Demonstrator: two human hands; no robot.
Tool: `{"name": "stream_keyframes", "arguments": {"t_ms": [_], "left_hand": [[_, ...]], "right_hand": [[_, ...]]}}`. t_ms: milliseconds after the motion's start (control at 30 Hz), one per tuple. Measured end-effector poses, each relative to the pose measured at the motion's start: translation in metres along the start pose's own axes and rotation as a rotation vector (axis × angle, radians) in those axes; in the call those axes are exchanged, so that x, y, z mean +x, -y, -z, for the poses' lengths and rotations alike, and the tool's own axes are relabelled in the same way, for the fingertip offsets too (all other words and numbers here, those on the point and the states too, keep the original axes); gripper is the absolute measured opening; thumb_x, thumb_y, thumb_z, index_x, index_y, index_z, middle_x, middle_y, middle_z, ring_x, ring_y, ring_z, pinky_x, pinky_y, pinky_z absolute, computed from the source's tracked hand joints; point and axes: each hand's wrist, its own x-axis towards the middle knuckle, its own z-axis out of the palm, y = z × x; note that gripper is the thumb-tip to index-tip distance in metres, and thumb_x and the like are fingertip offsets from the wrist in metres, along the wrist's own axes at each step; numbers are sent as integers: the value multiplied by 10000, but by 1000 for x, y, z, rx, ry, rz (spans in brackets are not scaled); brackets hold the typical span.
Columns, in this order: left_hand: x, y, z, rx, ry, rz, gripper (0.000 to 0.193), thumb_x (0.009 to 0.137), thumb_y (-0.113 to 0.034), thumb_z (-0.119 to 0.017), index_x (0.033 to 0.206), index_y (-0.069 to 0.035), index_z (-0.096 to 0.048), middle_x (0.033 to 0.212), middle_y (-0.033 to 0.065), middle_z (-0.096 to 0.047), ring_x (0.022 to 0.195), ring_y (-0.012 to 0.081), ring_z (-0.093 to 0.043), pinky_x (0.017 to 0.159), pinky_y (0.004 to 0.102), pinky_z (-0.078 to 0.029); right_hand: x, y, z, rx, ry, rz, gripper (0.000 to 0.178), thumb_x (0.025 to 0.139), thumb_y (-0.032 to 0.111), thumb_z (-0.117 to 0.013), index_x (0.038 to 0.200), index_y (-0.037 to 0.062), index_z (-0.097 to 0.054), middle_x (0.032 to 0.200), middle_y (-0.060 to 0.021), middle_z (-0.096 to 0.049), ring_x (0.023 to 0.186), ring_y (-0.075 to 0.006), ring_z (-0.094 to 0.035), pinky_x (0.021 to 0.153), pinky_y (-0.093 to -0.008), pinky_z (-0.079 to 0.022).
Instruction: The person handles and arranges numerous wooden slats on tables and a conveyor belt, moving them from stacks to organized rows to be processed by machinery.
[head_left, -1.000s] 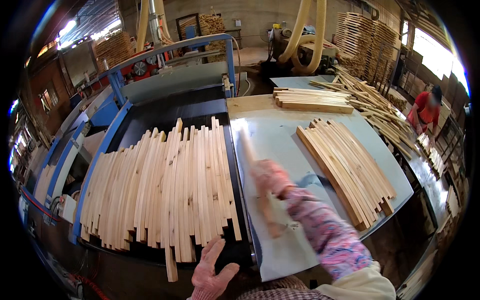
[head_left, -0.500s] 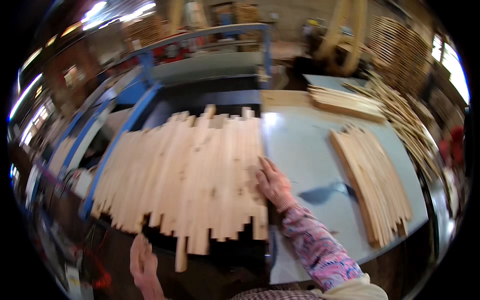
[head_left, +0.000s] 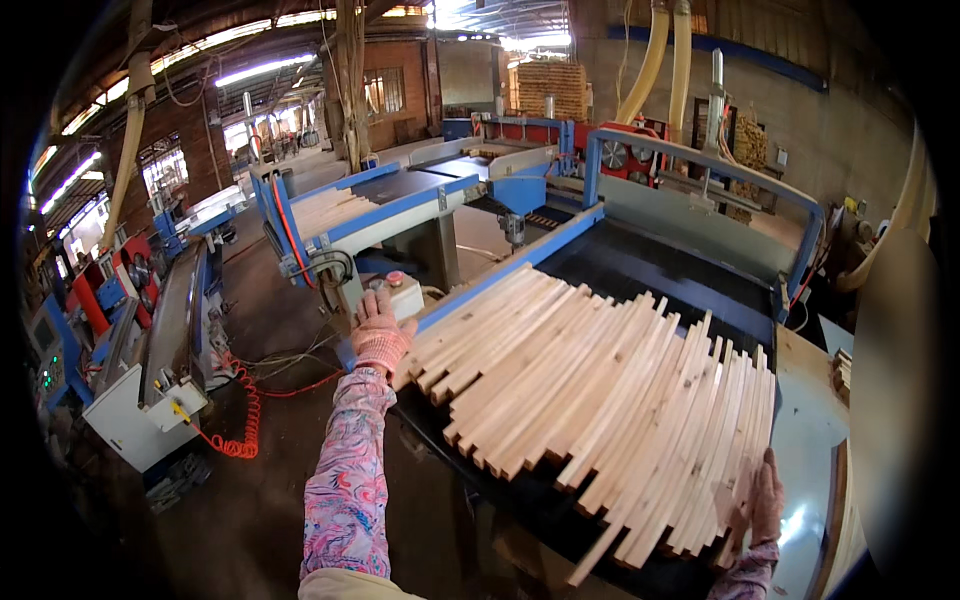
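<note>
Many pale wooden strips lie side by side on a black conveyor belt, their near ends uneven. My left hand, in a pinkish knitted glove, reaches past their left side. Its fingers are spread over the edge of a light control box with a red push button on top; whether it presses anything cannot be told. My right hand, also gloved, rests along the right side of the strips with its fingers stretched out. Part of that hand is in shadow.
A blue frame spans the belt's far end. Another conveyor with strips stands beyond, to the left. At far left are a machine and a coiled red hose. A pale metal tabletop borders the belt on the right.
The view has swung to the left. My left hand has moved from the strips' near ends to the control box, and its fingers have spread. My right hand stays along the strips' right side.
</note>
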Motion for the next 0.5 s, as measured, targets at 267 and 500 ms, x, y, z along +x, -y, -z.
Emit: {"name": "stream_keyframes", "arguments": {"t_ms": [267, 500], "left_hand": [[79, 40, -33, 48, -7, -70, 691, 871, -401, -614, 1457, -77, -444, 1561, 166, -426, 1457, 342, -385, 1185, 458, -330], [78, 51, -45, 196, 20, -180, 724, 911, -466, -641, 1500, -85, -460, 1556, 169, -449, 1465, 352, -374, 1220, 523, -250]], "right_hand": [[-80, -61, 89, 649, -385, 28, 531, 1092, 365, -488, 1537, 83, -423, 1342, -133, -561, 1224, -248, -536, 1053, -350, -509], [-109, -50, 66, -167, -550, 224, 437, 1078, 412, -487, 1420, 150, -553, 1228, -71, -643, 957, -203, -607, 762, -305, -532]]}}
